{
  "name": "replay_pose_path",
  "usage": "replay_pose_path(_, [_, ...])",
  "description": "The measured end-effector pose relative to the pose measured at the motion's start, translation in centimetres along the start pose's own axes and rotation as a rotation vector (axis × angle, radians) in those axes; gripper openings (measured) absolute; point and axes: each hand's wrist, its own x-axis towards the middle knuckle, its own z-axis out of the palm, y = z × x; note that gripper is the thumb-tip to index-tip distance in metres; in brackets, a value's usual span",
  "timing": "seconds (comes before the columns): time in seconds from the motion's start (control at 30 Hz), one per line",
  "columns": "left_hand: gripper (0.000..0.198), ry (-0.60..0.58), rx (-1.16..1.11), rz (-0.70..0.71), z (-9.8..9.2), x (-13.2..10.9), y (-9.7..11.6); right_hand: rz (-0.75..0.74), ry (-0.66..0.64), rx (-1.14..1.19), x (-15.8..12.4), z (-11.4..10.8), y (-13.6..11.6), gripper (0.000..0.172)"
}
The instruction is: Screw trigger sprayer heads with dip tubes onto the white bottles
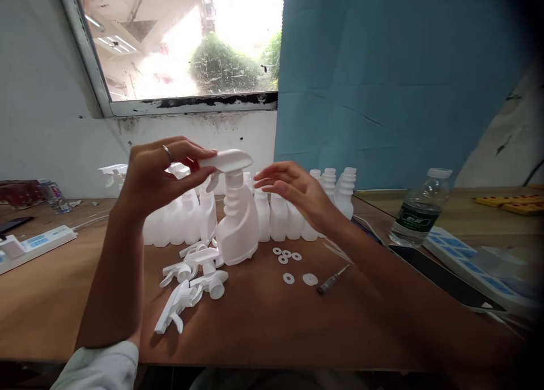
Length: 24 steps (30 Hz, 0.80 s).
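Note:
A white spray bottle (238,225) stands slightly tilted over the table, with a white trigger spray head (232,161) on its neck. My left hand (164,166), a ring on one finger, pinches the nozzle end of that head between thumb and fingers. To the right of the bottle's neck, my right hand (293,189) is held with fingers apart and nothing in it; the fingertips are close to the neck, apparently not touching. Several loose spray heads (199,274) lie in a pile below my left hand. Several white washers (289,278) are scattered right of the bottle.
Rows of white bottles (278,217) stand behind. A small screwdriver (332,279) lies near the washers. On the right are a water bottle (419,211), a dark phone-like slab (442,276) and a power strip (471,265). Another power strip (38,247) lies at left.

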Motion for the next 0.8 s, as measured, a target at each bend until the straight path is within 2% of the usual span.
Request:
replay_pose_path(0.17, [0.017, 0.106, 0.12, 0.008, -1.2, 0.0, -0.9, 0.066, 0.129, -0.208, -2.8, -3.5, 0.3, 0.023])
replay_pose_path(0.33, [0.014, 0.106, 0.252, 0.026, -0.9, 0.1, -1.1, 0.096, 0.319, -0.398, -6.0, -6.8, 4.3, 0.017])
replay_pose_path(0.4, [0.014, 0.091, 0.312, 0.047, -0.4, 0.0, -1.2, 0.124, 0.363, -0.551, -7.0, -7.8, 5.9, 0.017])
replay_pose_path(0.47, [0.015, 0.055, 0.364, 0.037, 0.1, -0.1, -1.6, 0.129, 0.289, -0.783, -7.7, -8.5, 7.2, 0.014])
replay_pose_path(0.57, [0.013, -0.011, 0.394, -0.021, 1.2, -0.4, -2.5, 0.08, 0.09, -1.042, -8.4, -9.0, 8.2, 0.013])
replay_pose_path(0.8, [0.025, -0.203, 0.464, -0.036, 4.8, -1.2, -4.9, -0.005, -0.126, -1.171, -9.0, -8.2, 8.9, 0.015])
